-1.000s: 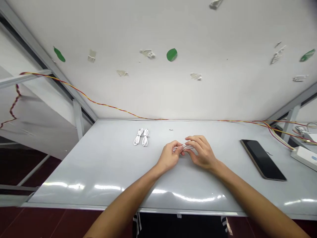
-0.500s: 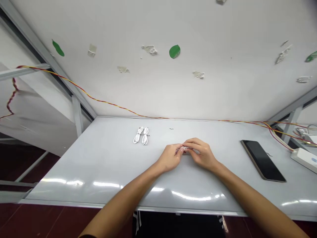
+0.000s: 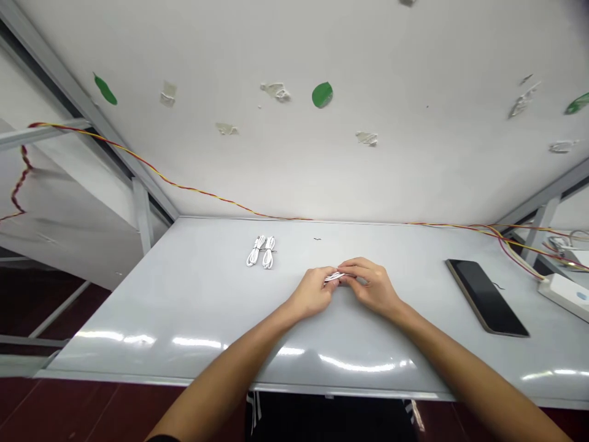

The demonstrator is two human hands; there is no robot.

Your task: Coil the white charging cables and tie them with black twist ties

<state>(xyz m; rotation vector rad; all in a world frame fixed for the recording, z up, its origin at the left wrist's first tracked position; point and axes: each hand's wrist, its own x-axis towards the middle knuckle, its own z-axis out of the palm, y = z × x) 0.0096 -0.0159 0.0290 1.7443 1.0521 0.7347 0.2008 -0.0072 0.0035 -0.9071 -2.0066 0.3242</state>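
A small white cable bundle (image 3: 334, 277) is pinched between my two hands, low over the grey tabletop. My left hand (image 3: 314, 291) grips its left end between thumb and fingers. From the other side, my right hand (image 3: 372, 285) closes thumb and fingertips on it, hiding most of that end. Back to the left lie two coiled white cables (image 3: 256, 252), side by side, each bound around the middle with a dark tie. A short dark twist tie (image 3: 317, 239) rests behind my hands.
On the right lies a black-screened phone or tablet (image 3: 486, 298), with another dark tie (image 3: 498, 286) beside it. A white power strip (image 3: 565, 294) sits at the right edge. Red and yellow twisted wire (image 3: 216, 196) runs along the back wall. The table's front edge (image 3: 331, 391) is near my body.
My fingers have shifted slightly on the white cable bundle, and more of its left end shows. The view has moved a little; the things on the table lie as before.
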